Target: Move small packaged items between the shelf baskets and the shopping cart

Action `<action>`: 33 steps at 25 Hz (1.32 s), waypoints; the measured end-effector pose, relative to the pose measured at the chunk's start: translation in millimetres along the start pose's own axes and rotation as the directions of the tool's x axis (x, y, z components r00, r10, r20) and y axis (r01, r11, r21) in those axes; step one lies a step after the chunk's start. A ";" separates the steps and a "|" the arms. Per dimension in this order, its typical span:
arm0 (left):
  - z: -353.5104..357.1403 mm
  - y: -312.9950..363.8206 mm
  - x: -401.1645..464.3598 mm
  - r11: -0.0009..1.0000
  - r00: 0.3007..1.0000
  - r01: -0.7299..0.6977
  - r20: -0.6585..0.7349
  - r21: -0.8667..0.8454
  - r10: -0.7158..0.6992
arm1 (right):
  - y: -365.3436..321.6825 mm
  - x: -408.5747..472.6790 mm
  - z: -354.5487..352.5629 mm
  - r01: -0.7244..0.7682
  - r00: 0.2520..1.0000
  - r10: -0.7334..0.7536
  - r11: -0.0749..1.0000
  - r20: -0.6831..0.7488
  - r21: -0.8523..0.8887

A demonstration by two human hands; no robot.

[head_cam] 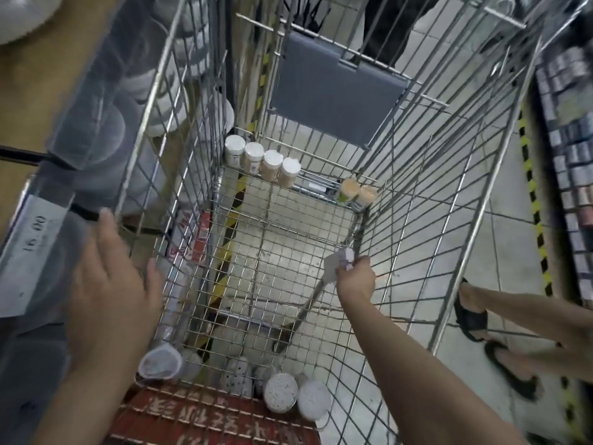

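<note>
Small white packet [340, 261] pinched low inside wire cart [417, 220].

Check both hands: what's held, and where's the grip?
The right hand grips a small white packaged item by its lower end, inside the shopping cart. The left hand is open and holds nothing.

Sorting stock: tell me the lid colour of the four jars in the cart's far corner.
White lids, head view.

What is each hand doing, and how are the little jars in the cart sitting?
Right hand: gripping a small white packet inside the cart.
Left hand: open, holding nothing, beside the cart.
White-lidded jars: four upright in a row at the far end.
</note>
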State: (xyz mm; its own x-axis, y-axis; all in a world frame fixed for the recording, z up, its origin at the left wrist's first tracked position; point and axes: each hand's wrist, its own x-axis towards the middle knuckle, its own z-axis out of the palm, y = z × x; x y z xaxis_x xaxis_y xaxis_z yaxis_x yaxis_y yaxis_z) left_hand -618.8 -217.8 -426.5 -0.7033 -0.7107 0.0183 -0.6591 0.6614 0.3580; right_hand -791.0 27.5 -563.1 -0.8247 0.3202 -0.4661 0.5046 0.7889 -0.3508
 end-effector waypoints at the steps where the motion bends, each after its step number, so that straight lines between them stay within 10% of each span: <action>1: 1.3 -1.0 -0.2 1.000 1.000 -0.008 -0.028 -0.017 0.007 | -0.5 1.0 4.5 0.000 1.000 0.000 1.000 -0.025 -0.017; 6: 14.9 -13.7 2.5 0.995 0.996 -0.054 -0.074 -0.081 0.048 | -5.9 17.0 11.1 0.050 0.990 -0.077 0.975 -0.117 -0.218; 16: 15.5 -7.9 -1.5 0.994 0.994 0.001 -0.108 -0.109 -0.013 | -7.7 20.0 -1.4 0.279 0.959 -0.217 0.608 0.182 -0.744; 28: -9.1 11.5 -12.8 0.992 0.994 0.104 0.024 -0.073 -0.103 | -0.5 -48.6 -24.0 0.399 0.916 -0.281 0.710 0.286 -0.580; 33: -39.9 32.5 -77.3 0.987 0.982 -0.133 0.149 0.093 0.119 | 6.1 -133.7 -80.9 0.691 0.711 -0.497 0.627 0.498 -0.359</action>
State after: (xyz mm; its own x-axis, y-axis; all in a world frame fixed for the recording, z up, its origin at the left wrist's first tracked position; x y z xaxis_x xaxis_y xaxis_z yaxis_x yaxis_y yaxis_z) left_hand -575.2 -151.0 -379.1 -0.8083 -0.5834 -0.0791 -0.5813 0.7696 0.2642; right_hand -698.3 31.9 -437.2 -0.7093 -0.4258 -0.5617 -0.3449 0.9047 -0.2502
